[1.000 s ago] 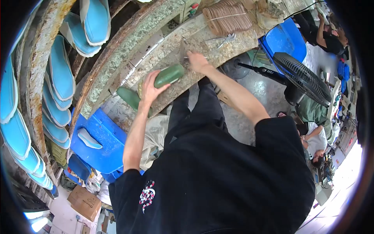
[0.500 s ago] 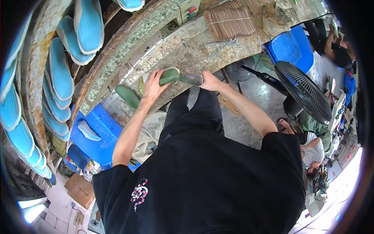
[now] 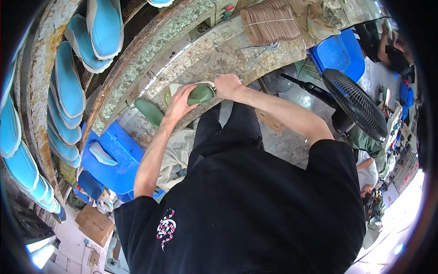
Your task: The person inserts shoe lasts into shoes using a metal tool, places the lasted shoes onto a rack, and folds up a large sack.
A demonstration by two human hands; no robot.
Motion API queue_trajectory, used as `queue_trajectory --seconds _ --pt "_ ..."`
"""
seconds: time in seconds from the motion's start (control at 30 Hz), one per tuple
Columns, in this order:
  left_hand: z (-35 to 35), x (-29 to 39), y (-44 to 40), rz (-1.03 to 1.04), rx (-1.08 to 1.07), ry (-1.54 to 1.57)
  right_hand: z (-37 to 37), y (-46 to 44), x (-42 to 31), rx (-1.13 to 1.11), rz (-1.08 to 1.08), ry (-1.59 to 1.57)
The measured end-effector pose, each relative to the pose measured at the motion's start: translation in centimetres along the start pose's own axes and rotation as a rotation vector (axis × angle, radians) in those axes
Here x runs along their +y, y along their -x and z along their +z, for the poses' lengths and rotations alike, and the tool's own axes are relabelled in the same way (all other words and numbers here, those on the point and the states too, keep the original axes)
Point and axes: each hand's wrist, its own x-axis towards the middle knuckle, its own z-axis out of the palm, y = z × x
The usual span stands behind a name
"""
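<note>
My left hand is wrapped round a green shoe last over the edge of the worn bench. At the last's right end, my right hand is a closed fist; a small dark bit shows between the two, and what the fist holds is mostly hidden. Another green shoe last lies on the bench left of my left hand. Behind that hand, a pale curved piece is partly covered.
A tied bundle of brown insoles and pliers lie on the bench. Light-blue shoe pieces fill the rack at left. A black fan stands right, near blue chairs. Other people sit further off.
My right hand has moved left and up against the last. The grey shiny piece seen between it and the last is now hidden. My left hand keeps its hold.
</note>
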Motion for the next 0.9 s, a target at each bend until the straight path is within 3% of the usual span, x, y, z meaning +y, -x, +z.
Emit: queue_trajectory --seconds 0.27,0.53,0.73,0.83,0.9 --pt "-0.7 0.1 0.1 0.015 0.032 -0.002 1.8 -0.4 -0.4 0.029 0.047 0.019" --pt "-0.3 0.2 0.0 -0.015 0.056 -0.021 -0.9 -1.2 -1.4 -0.223 0.221 -0.087" --pt "-1.0 0.7 0.0 -0.101 0.047 -0.027 -1.3 -2.0 -1.8 -0.224 0.251 -0.017" --pt "-1.5 2.1 0.5 0.133 0.174 -0.106 -2.5 -2.2 -2.8 -0.244 0.281 -0.037" --pt "-0.3 1.4 0.9 0.107 0.231 -0.077 -3.0 -2.9 -3.2 -0.254 0.270 0.033"
